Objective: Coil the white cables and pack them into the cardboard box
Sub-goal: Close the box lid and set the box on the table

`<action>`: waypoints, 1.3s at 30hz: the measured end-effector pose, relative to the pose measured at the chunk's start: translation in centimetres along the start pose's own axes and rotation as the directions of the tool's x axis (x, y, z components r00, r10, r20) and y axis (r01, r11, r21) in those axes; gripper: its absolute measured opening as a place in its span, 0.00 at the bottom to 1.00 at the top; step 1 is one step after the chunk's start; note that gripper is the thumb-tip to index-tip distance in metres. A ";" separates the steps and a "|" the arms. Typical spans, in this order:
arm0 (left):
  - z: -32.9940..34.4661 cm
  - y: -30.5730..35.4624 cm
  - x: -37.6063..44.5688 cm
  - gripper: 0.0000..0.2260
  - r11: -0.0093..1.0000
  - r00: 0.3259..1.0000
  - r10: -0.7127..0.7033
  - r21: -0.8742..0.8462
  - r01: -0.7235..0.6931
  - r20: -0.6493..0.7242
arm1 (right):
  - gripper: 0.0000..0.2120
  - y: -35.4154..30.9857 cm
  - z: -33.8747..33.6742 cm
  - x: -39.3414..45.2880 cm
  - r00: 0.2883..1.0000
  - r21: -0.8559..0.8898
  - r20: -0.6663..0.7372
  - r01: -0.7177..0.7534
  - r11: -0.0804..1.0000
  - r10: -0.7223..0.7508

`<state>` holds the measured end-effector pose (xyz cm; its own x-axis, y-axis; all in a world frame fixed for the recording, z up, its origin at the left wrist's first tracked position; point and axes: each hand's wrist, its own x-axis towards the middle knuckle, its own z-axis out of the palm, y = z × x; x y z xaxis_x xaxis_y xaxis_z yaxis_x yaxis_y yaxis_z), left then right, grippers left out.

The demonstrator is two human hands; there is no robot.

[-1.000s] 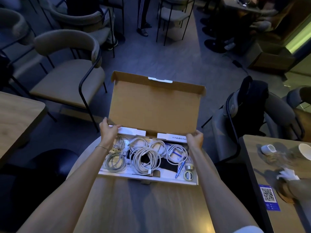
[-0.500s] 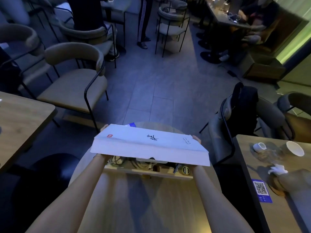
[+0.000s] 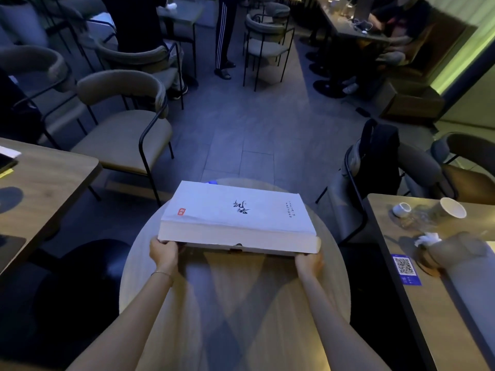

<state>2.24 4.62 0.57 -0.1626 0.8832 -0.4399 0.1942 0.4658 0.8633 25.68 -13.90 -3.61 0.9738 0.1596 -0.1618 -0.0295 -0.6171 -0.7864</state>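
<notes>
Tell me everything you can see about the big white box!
The cardboard box is flat and wide, with its white lid down. The top shows dark brush writing, a small red stamp near one corner and a line of tiny print. It lies on the round wooden table. The left hand and right hand grip its near corners. Its contents are hidden.

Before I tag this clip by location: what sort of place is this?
Likely a café or restaurant: several wooden tables with upholstered chairs, white cups on the neighbouring table, and a QR code sticker there.
</notes>
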 end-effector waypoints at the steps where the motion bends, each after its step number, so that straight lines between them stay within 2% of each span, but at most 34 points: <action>1: -0.3 -0.1 -0.5 0.06 1.000 1.000 -0.011 0.009 0.011 -0.023 | 0.25 -0.7 -0.9 -0.9 0.997 0.002 0.032 -0.066 0.998 0.066; 4: -1.2 -1.3 -1.2 0.09 0.999 0.999 0.015 0.033 -0.013 -0.046 | 0.31 -1.7 -2.8 -2.7 0.992 0.063 0.051 -0.122 0.990 0.119; 7: -1.6 -2.0 -0.9 0.16 0.986 0.992 0.122 0.119 -0.118 -0.030 | 0.34 -1.6 -3.0 -3.8 0.998 0.087 0.052 -0.035 0.996 0.031; 9: -1.6 -2.2 -0.8 0.25 0.963 0.981 0.192 0.191 -0.190 0.004 | 0.32 -1.4 -2.9 -4.1 0.997 0.074 0.062 0.036 0.997 -0.041; 11: -1.6 -2.3 -1.1 0.28 0.928 0.961 0.270 0.253 -0.275 0.053 | 0.30 -0.8 -2.4 -4.1 0.992 0.047 0.056 0.107 0.993 -0.110; 15: -1.5 -3.2 -0.3 0.18 0.852 0.911 0.391 0.323 -0.413 0.132 | 0.25 0.0 -1.4 -3.9 0.992 0.028 0.062 0.108 0.994 -0.109; 19: -1.3 -3.3 -0.1 0.11 0.850 0.914 0.396 0.343 -0.401 0.087 | 0.24 0.0 -1.2 -3.7 0.992 0.019 0.086 0.091 0.996 -0.093; 24: -1.6 -3.2 -0.3 0.09 0.815 0.910 0.411 0.424 -0.394 0.055 | 0.25 -0.3 -1.6 -3.8 0.989 -0.023 0.127 0.077 0.997 -0.073; 28: -2.5 -2.9 -0.3 0.08 0.738 0.909 0.410 0.560 -0.377 0.071 | 0.28 -0.4 -2.3 -3.9 0.987 -0.082 0.150 0.065 0.994 -0.053; 33: -2.8 -2.7 -0.8 0.10 0.669 0.896 0.433 0.629 -0.395 0.102 | 0.27 -0.8 -3.0 -4.1 0.986 -0.163 0.162 0.061 0.985 -0.034; 36: -2.7 -2.6 -1.3 0.11 0.667 0.896 0.434 0.635 -0.390 0.095 | 0.26 -0.9 -3.1 -4.1 0.985 -0.188 0.173 0.058 0.980 -0.025; 39: -2.7 -2.6 -1.3 0.08 0.674 0.900 0.426 0.632 -0.382 0.090 | 0.26 -0.8 -3.2 -4.1 0.983 -0.244 0.179 0.076 0.967 -0.032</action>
<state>-0.64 2.13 -0.46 0.0232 0.9985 -0.0503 0.8044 0.0112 0.5940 22.45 -16.53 -0.38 0.9182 0.3145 -0.2409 0.1002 -0.7726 -0.6269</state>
